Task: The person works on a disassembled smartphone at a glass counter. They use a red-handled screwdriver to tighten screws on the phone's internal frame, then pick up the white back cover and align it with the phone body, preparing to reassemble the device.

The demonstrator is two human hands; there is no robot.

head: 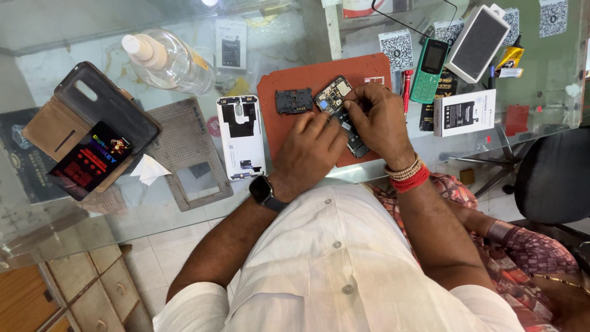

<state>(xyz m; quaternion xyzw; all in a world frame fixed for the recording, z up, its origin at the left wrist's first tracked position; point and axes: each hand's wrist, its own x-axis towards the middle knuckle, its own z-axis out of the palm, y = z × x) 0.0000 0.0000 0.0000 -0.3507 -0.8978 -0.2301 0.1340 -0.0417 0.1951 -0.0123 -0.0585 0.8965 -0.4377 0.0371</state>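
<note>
An opened phone body [337,98] with bare circuit parts lies on a red-brown work mat [289,126] on a glass table. My left hand [307,154], with a dark wrist watch, rests on the phone's lower part, fingers pressed down. My right hand [378,120], with bead and red thread bands at the wrist, pinches at the phone's middle; what is between the fingertips is too small to tell. A small black inner cover [294,101] lies on the mat, left of the phone. A white back cover [241,136] lies inside up beside the mat.
A clear pump bottle [169,61] lies at back left. A black flip case [92,132] with a lit phone, a grey frame plate [187,154], a green keypad phone [429,69], a red screwdriver [405,89], a white box [464,112] and a grey-topped box [478,42] surround the mat. Another person's sleeve [522,246] is at right.
</note>
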